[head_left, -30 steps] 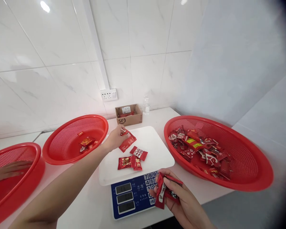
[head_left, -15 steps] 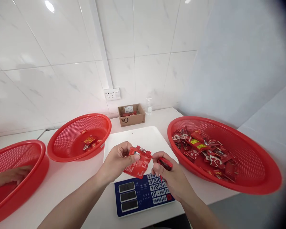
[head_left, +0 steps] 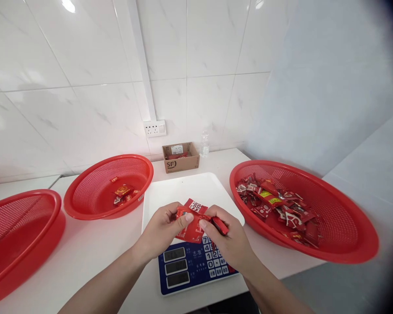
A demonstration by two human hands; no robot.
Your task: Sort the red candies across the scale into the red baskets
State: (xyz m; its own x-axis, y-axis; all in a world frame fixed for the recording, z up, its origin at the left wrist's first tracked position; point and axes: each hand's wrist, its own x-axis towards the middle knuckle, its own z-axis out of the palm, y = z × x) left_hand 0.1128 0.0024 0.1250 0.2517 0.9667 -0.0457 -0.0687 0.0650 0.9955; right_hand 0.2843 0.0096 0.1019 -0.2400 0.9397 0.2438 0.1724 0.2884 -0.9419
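Observation:
Both my hands meet over the front edge of the white scale platform point(head_left: 190, 192). My left hand point(head_left: 162, 229) is closed on a bunch of red snack packets point(head_left: 194, 218), thumb on top. My right hand point(head_left: 227, 240) is closed too, pinching the same bunch from the right and keeping other red packets point(head_left: 220, 225) under its fingers. The blue scale keypad and displays point(head_left: 193, 264) show just below the hands. No loose packets lie on the platform.
A large red basket point(head_left: 334, 248) with many red packets stands at the right. A smaller red basket point(head_left: 85, 205) with a few packets is left of the scale, a third red basket point(head_left: 22, 244) at far left. A cardboard box point(head_left: 180, 162) and small bottle point(head_left: 204, 145) stand by the wall.
My left hand gathered the packets off the scale platform and brought them toward me. My right hand rose to meet it. Another person's hand has left the far-left basket.

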